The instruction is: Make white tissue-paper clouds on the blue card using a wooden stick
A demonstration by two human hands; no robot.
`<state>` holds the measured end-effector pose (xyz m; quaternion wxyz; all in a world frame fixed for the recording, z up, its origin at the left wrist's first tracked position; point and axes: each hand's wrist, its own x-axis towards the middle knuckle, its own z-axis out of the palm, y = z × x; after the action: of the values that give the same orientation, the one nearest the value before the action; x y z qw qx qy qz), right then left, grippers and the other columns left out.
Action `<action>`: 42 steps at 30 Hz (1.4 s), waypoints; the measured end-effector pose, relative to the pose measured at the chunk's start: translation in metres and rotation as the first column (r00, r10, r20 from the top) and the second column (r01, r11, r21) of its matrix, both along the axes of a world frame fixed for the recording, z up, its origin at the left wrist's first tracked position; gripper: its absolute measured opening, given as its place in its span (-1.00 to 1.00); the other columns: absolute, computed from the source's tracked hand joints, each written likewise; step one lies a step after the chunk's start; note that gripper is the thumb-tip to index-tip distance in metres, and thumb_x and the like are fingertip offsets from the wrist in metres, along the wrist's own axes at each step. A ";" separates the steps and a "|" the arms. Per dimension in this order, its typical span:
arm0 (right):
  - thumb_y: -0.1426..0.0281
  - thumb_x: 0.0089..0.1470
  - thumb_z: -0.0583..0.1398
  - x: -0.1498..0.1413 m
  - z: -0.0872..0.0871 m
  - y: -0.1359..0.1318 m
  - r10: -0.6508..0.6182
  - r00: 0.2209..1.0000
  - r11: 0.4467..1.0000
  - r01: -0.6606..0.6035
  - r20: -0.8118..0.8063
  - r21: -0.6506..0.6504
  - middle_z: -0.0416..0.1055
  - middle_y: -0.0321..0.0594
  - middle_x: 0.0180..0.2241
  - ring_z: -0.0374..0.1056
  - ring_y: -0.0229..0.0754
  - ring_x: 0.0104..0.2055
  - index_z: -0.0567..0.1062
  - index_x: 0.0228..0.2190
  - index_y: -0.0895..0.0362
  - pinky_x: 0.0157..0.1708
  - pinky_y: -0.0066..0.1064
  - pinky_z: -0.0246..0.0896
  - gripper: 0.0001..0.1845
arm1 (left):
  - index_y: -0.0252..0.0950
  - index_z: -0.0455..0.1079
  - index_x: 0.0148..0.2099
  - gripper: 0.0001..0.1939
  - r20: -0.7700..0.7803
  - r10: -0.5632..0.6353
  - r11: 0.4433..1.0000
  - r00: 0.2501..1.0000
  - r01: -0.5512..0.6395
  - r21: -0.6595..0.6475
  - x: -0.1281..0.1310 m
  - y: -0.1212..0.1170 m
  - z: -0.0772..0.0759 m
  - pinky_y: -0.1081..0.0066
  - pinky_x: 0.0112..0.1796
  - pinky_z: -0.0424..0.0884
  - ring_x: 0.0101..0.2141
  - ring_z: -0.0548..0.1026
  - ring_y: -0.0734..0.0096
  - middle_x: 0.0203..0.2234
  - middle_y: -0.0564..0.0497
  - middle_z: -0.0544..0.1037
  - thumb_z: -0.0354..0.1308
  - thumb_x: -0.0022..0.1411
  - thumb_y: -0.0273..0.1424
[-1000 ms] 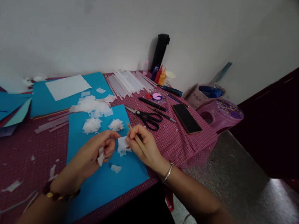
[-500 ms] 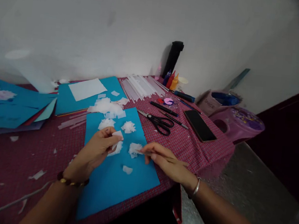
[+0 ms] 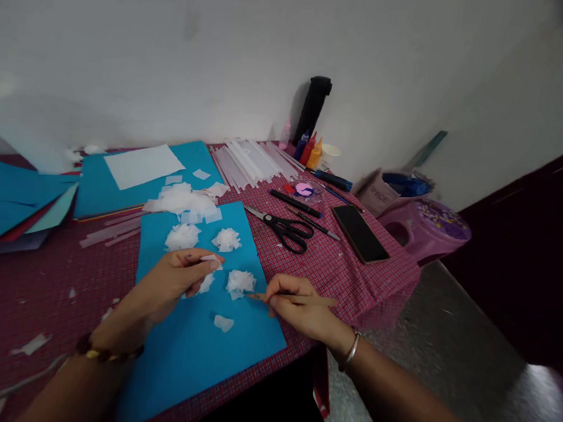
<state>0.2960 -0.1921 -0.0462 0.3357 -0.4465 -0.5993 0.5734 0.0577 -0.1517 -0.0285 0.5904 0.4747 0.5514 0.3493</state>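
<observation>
My left hand (image 3: 173, 281) is closed, pinching a small white paper piece (image 3: 214, 261) over the blue sheet (image 3: 195, 363). In my right hand (image 3: 303, 315) a thin, tan wooden stick (image 3: 319, 301) lies between thumb and fingers, its tip pointing left. That tip is beside the lower edge of a white paper tuft (image 3: 241, 280); whether they touch I cannot tell. Two more tufts (image 3: 227, 239) (image 3: 182, 236) stand further up the sheet. Another white bunch (image 3: 206, 285) is partly hidden by my left hand. A loose paper scrap (image 3: 223, 324) lies nearer to me.
Loose white paper squares (image 3: 186, 201) are heaped at the sheet's top. Black-handled scissors (image 3: 287, 230), a black marker (image 3: 295, 203) and a phone (image 3: 359, 234) lie to the right. Paint bottles (image 3: 308, 151) and paper strips (image 3: 253, 164) are at the back; a pink stool (image 3: 424, 236) stands beyond.
The view has shifted slightly right. The stick's tip has drawn back from the middle of the paper tuft to its lower edge. The paper in my left hand has tilted flatter.
</observation>
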 end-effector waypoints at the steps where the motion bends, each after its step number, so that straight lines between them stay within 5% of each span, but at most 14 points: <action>1: 0.55 -0.10 0.09 0.000 0.000 0.000 0.004 1.000 1.000 -0.004 0.009 0.011 0.32 -0.39 -0.59 0.21 -0.36 -0.56 0.42 -0.52 0.14 -0.55 -0.53 0.07 -0.87 | -0.32 0.50 -0.35 -0.71 -0.002 0.002 1.000 1.000 -0.002 -0.002 0.000 0.000 0.001 0.54 -0.65 0.03 -0.70 0.13 0.61 -0.78 0.21 0.22 0.31 -0.05 -0.20; 12: 0.53 -0.01 0.09 -0.006 0.001 0.009 0.096 0.990 0.995 -0.100 0.102 0.032 0.31 -0.40 -0.55 0.20 -0.36 -0.52 0.44 -0.44 0.15 -0.52 -0.54 0.08 -0.88 | -0.32 0.49 -0.36 -0.69 -0.058 -0.005 1.000 0.998 0.004 -0.017 -0.001 0.001 -0.001 0.54 -0.65 0.05 -0.68 0.14 0.58 -0.76 0.18 0.25 0.30 -0.07 -0.17; 23: 0.51 0.04 0.09 -0.002 0.002 0.006 0.121 0.992 0.990 -0.123 0.045 0.068 0.36 -0.37 -0.51 0.27 -0.35 -0.48 0.44 -0.41 0.14 -0.47 -0.52 0.14 -0.88 | -0.25 0.51 -0.39 -0.65 -0.281 -0.175 0.980 0.943 0.195 0.043 -0.008 0.001 0.001 0.53 -0.64 0.07 -0.68 0.16 0.53 -0.77 0.15 0.23 0.23 0.00 -0.05; 32: 0.52 0.06 0.08 -0.004 0.006 0.008 0.214 0.943 0.859 -0.305 0.254 0.412 0.38 -0.36 -0.50 0.29 -0.29 -0.39 0.45 -0.43 0.11 -0.24 -0.40 0.17 -0.84 | -0.24 0.48 -0.44 -0.68 -0.319 -0.177 0.975 0.931 0.209 0.069 -0.005 -0.001 0.001 0.53 -0.66 0.05 -0.69 0.17 0.52 -0.77 0.12 0.27 0.21 0.02 -0.08; 42: 0.49 0.11 0.07 -0.007 0.001 0.008 0.156 0.944 0.896 -0.259 0.290 0.360 0.39 -0.36 -0.46 0.28 -0.30 -0.40 0.43 -0.37 0.10 -0.24 -0.39 0.16 -0.86 | -0.25 0.48 -0.47 -0.69 -0.255 -0.181 0.979 0.950 0.199 0.043 -0.002 0.000 0.004 0.53 -0.65 0.08 -0.68 0.18 0.51 -0.75 0.12 0.28 0.24 -0.04 -0.09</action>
<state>0.2888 -0.1842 -0.0455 0.2756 -0.3724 -0.7846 0.4121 0.0556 -0.1516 -0.0242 0.5306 0.5857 0.5608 0.2469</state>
